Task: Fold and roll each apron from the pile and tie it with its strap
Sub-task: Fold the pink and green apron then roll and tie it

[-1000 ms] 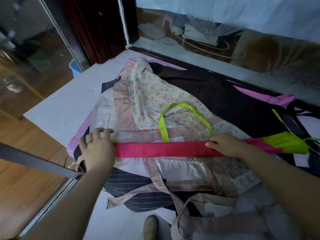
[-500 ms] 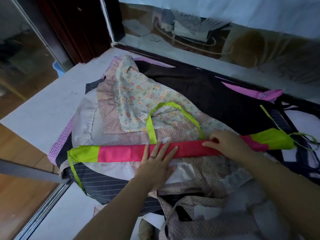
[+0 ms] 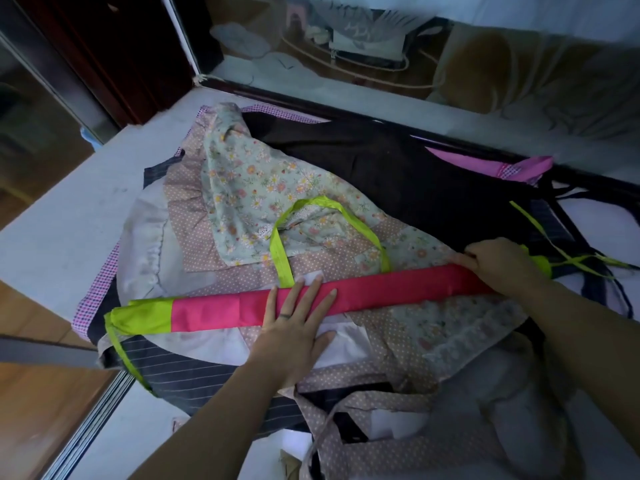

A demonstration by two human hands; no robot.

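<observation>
A pink apron with lime-green ends (image 3: 221,311) lies folded into a long narrow band across the pile of aprons (image 3: 263,199). Its lime neck loop (image 3: 322,206) arches over a floral apron behind it. Thin lime straps (image 3: 568,261) trail off the right end, and another lime strap (image 3: 121,358) hangs from the left end. My left hand (image 3: 294,323) lies flat with straight fingers across the middle of the band. My right hand (image 3: 491,261) presses on the band near its right end, fingers bent over the far edge.
The pile sits on a white table (image 3: 65,220) whose left edge meets a wooden floor (image 3: 31,410) below. A dark brown apron (image 3: 398,168) spreads at the back. A dotted beige apron with long straps (image 3: 381,445) lies nearest me. A window ledge (image 3: 346,95) runs behind.
My left hand moved from the band's left end to its middle and now lies flat. The left lime end is uncovered. My right hand shifted right along the band.
</observation>
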